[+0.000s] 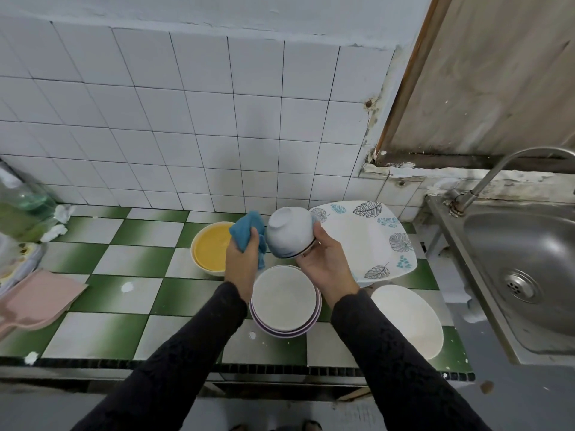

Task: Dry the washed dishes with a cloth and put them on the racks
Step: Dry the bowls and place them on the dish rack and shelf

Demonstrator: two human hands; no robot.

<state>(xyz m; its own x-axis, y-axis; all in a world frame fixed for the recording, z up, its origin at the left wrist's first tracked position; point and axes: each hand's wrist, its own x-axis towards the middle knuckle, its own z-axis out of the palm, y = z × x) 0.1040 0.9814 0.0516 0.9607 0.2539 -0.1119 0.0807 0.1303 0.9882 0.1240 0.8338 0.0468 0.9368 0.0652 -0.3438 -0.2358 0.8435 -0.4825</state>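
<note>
the right hand [323,259] grips the upturned bowl [289,233], base tipped toward the wall; the left hand [241,259], just beside it, clutches the blue cloth [245,230].

Long blk sleeves [174,353] w/ lacy texture, bare hands [241,259].

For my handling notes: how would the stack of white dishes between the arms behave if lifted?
The stack of white dishes looks rigid and probably heavy: several nested rims show. Its smooth surfaces may be slippery. Tilted, the loose pieces could slide and chip. The left hand grips the blue cloth, the right hand the bowl.
</note>
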